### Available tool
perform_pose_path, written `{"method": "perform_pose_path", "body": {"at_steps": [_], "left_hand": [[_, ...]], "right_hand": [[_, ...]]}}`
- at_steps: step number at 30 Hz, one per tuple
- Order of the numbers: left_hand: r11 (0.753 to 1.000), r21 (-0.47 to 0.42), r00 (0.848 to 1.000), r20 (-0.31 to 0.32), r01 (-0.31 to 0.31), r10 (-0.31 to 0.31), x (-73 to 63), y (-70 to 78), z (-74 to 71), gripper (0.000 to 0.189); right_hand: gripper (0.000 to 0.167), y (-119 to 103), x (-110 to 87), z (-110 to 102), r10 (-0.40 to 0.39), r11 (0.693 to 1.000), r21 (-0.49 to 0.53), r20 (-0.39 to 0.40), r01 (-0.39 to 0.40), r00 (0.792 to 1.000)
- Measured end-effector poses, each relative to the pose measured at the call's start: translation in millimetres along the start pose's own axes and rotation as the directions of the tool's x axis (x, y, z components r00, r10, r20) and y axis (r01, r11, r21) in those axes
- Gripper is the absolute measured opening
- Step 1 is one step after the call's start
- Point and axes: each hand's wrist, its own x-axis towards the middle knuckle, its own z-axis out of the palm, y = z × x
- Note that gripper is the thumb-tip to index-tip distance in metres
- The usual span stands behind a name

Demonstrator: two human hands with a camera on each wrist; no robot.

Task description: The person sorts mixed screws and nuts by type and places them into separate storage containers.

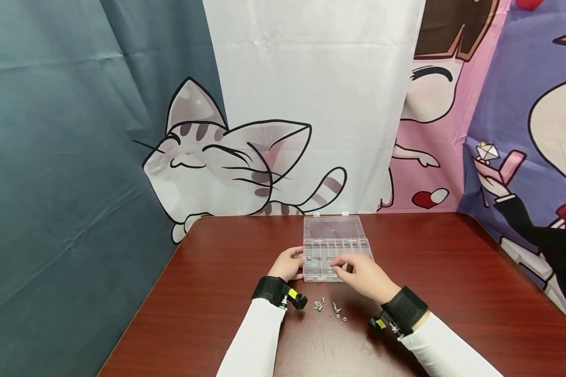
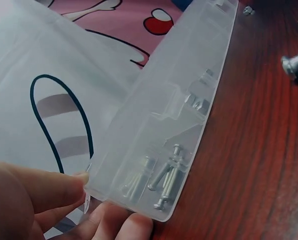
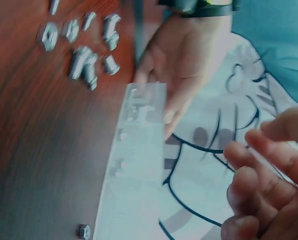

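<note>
A clear plastic compartment box [image 1: 338,278] lies on the table with its lid raised at the back. At its left side, my left hand [image 1: 286,264] grips the wall, thumb and fingers around the corner [image 2: 91,192]. Long screws [image 2: 169,175] lie in the compartment nearest that hand, and several nuts [image 2: 196,103] sit farther along. My right hand [image 1: 360,272] hovers over the box's right half; its fingers [image 3: 243,182] are loosely bent, and no object shows between them. Part of the compartments is hidden under it.
Loose screws [image 3: 80,62] and nuts [image 3: 49,36] lie in front of the box on the dark red table [image 1: 207,314]. One nut [image 3: 84,231] lies close beside the box's front wall. A printed cloth [image 1: 320,104] hangs behind the table.
</note>
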Motion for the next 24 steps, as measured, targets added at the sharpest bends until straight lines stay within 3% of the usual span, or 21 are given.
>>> {"method": "perform_pose_path", "body": {"at_steps": [6,14,19,24], "left_hand": [[1.000,0.010,1.000,-0.026,-0.005,0.005,-0.7,-0.3,1.3,0.044],[1.000,-0.002,1.000,-0.028,0.003,-0.003,3.7,-1.7,-1.0,0.044],[1.000,0.003,1.000,-0.025,0.015,-0.015,4.4,-2.1,-1.6,0.044],[1.000,0.016,1.000,-0.020,0.011,-0.011,5.1,-2.9,1.4,0.044]], "right_hand": [[0.010,-7,-11.1,-14,-0.053,0.996,0.071,-0.013,0.054,0.998],[0.008,-10,-10.7,-23,-0.012,0.999,0.041,0.148,0.005,0.989],[0.007,-9,-11.0,-16,-0.015,1.000,-0.001,0.267,0.016,0.964],[0.015,-8,-16.9,-5,0.020,0.994,-0.103,0.383,0.021,0.923]]}}
